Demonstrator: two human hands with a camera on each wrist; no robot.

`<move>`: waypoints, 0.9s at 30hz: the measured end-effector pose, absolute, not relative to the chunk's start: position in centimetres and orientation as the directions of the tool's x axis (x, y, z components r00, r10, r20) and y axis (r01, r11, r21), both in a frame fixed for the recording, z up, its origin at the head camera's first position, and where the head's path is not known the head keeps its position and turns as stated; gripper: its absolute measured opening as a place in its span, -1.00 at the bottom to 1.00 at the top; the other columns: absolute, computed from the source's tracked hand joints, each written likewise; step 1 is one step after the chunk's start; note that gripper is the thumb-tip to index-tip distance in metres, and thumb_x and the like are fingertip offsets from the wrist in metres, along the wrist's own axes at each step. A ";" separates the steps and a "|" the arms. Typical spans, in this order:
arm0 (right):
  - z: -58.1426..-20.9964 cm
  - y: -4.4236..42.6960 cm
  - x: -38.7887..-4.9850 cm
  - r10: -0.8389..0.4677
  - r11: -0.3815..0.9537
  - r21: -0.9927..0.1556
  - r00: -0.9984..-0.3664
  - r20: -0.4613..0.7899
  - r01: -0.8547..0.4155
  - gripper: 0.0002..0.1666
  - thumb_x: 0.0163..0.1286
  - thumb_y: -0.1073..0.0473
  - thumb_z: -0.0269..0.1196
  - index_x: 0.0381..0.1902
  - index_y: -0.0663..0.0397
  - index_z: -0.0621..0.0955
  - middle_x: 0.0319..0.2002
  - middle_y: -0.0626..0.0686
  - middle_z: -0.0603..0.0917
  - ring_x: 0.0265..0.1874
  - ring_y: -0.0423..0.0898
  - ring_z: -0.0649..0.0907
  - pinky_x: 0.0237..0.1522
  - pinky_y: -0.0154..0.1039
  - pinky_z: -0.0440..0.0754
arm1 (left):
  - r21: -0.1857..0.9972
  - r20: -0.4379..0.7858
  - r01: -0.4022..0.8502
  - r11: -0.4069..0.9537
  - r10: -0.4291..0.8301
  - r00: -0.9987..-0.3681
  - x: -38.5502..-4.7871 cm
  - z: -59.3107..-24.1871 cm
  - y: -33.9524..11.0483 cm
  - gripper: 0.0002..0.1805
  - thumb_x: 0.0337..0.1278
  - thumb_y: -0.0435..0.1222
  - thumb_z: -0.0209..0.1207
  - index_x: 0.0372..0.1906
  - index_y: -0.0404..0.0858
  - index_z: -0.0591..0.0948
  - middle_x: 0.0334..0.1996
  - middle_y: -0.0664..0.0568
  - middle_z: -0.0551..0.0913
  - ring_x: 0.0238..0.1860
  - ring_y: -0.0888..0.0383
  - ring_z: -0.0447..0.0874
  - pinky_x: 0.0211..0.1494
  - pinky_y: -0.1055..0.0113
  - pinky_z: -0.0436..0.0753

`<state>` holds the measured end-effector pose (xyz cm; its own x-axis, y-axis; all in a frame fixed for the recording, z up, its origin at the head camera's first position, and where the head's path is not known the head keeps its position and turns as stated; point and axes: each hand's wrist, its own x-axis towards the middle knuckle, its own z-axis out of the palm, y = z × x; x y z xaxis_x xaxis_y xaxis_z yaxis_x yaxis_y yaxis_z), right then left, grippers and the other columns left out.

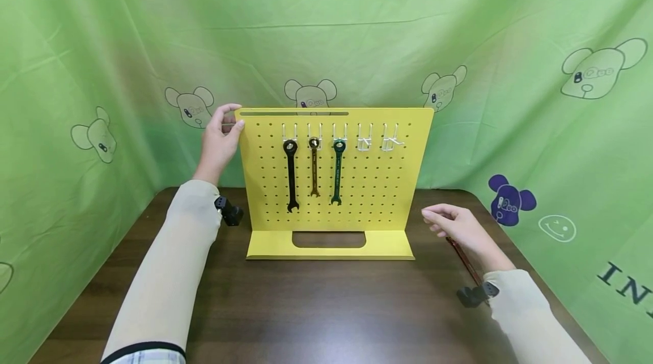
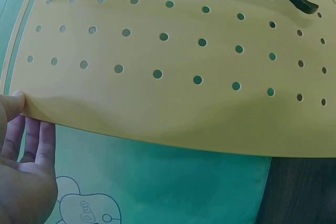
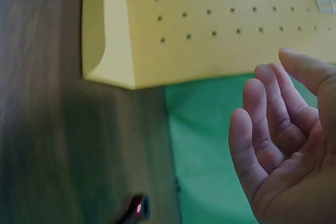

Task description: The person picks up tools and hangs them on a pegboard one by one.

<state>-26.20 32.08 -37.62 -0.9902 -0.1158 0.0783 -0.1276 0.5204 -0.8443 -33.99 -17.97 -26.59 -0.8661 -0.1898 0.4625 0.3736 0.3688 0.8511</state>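
Observation:
My left hand (image 1: 219, 140) grips the upper left corner of a yellow pegboard (image 1: 377, 188), thumb on the front face and fingers behind, as the left wrist view confirms. Three combination wrenches hang on its hooks: a black wrench (image 1: 291, 174), a shorter bronze wrench (image 1: 314, 171) and a green wrench (image 1: 338, 177). Two white wire hooks to their right, a fourth hook (image 1: 364, 142) and a fifth hook (image 1: 390, 143), carry nothing. Over the table right of the board, my right hand (image 1: 461, 231) holds nothing, fingers loosely bent. Below it lies a red wrench (image 1: 465, 262), partly hidden.
The pegboard stands upright on its yellow foot (image 1: 270, 244), which has a cut-out, on a dark wooden table (image 1: 326, 307). Green curtains (image 1: 326, 29) printed with cartoon mouse heads hang close behind and along both sides. Each wrist wears a small black camera.

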 end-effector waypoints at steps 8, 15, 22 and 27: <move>-38.7 35.7 -25.0 -0.081 0.555 -0.828 -0.996 0.037 -0.075 -0.43 0.51 0.02 0.21 0.17 0.46 0.52 -0.26 -0.11 0.72 -0.32 -0.21 0.68 -0.26 -0.19 0.72 | 0.856 0.455 0.368 0.364 -0.193 -0.869 -34.1 -26.6 -18.0 -0.61 0.47 -0.31 0.11 0.31 -0.07 0.48 0.02 -0.10 0.54 -0.05 0.07 0.51 0.02 0.25 0.60; -39.4 38.2 -23.9 -0.061 0.558 -0.829 -0.998 0.001 -0.035 -0.40 0.53 0.04 0.19 0.18 0.54 0.48 -0.27 -0.13 0.74 -0.32 -0.19 0.69 -0.26 -0.20 0.72 | 0.855 0.457 0.369 0.363 -0.196 -0.867 -34.1 -26.6 -17.9 -0.62 0.46 -0.31 0.11 0.30 -0.08 0.48 0.02 -0.11 0.55 -0.05 0.06 0.52 0.02 0.25 0.60; -41.2 39.8 -23.5 -0.085 0.585 -0.811 -0.995 -0.046 -0.012 -0.44 0.55 0.11 0.15 0.17 0.60 0.46 -0.13 0.29 0.72 -0.30 -0.16 0.71 -0.27 -0.21 0.72 | 0.858 0.455 0.369 0.357 -0.193 -0.869 -34.1 -26.7 -18.0 -0.61 0.47 -0.32 0.10 0.31 -0.07 0.48 0.03 -0.11 0.55 -0.04 0.07 0.52 0.03 0.25 0.62; -42.7 40.9 -23.7 -0.081 0.596 -0.802 -0.992 -0.093 0.027 -0.40 0.55 0.08 0.14 0.19 0.61 0.44 -0.07 0.34 0.69 -0.28 -0.16 0.69 -0.26 -0.21 0.73 | 0.859 0.454 0.369 0.354 -0.196 -0.869 -34.0 -26.6 -17.9 -0.61 0.46 -0.33 0.11 0.30 -0.07 0.48 0.02 -0.10 0.55 -0.05 0.07 0.53 0.01 0.27 0.63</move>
